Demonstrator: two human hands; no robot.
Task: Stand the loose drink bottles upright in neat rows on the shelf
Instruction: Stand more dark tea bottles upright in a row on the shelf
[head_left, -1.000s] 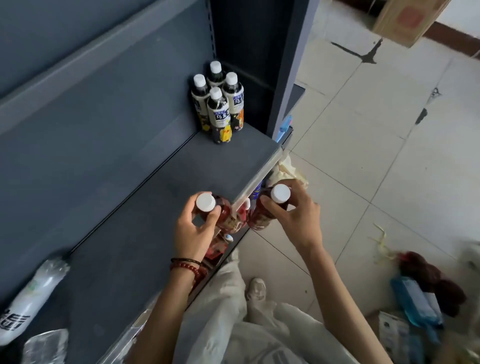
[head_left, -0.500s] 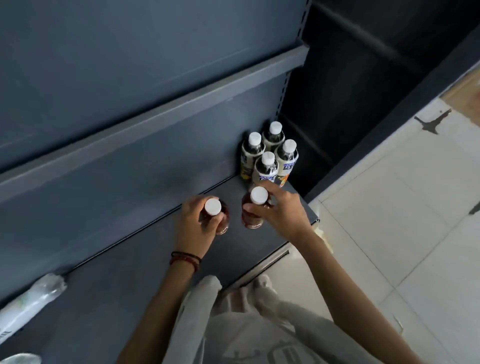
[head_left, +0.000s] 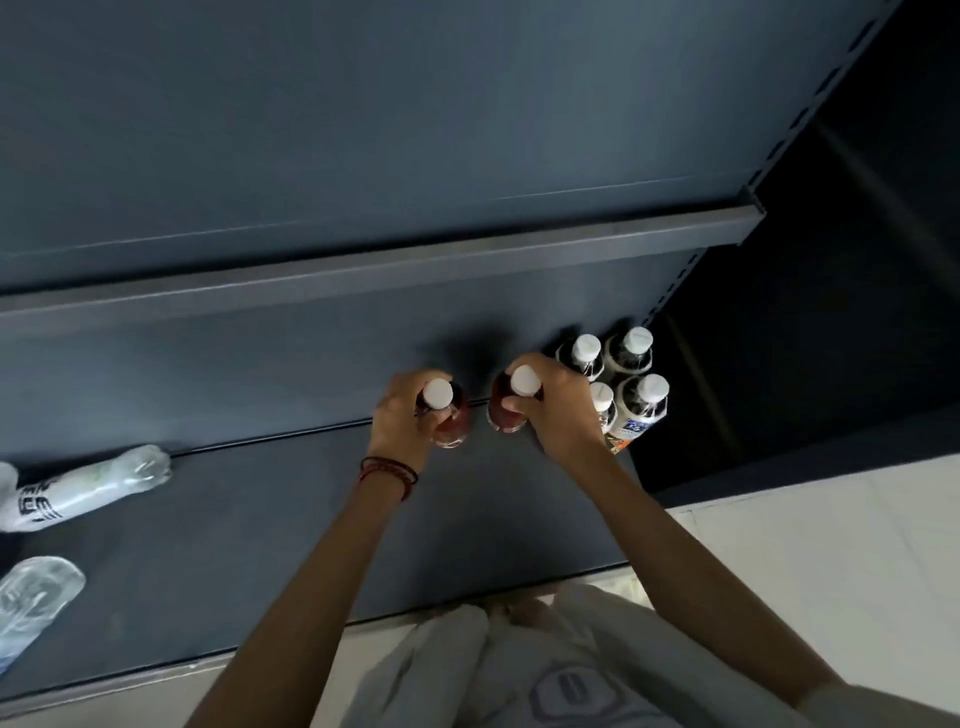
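My left hand (head_left: 402, 418) grips a red drink bottle (head_left: 451, 425) with a white cap, upright near the back of the dark grey shelf (head_left: 291, 530). Beside it my right hand (head_left: 561, 410) grips a second red bottle (head_left: 506, 413) by its neck, also upright. Both stand just left of several upright white-capped dark bottles (head_left: 631, 384) in the shelf's back right corner. My right hand partly hides the front-left bottle of that group.
Two clear bottles lie on their sides at the shelf's left end, one with a white label (head_left: 78, 491) and one nearer the front edge (head_left: 34, 597). An upper shelf edge (head_left: 363, 275) runs overhead. Pale floor tiles (head_left: 831, 545) lie to the right.
Both hands carried the red bottles from the shelf's front edge to the back, beside the upright group. The view has swung left and closer to the shelf.
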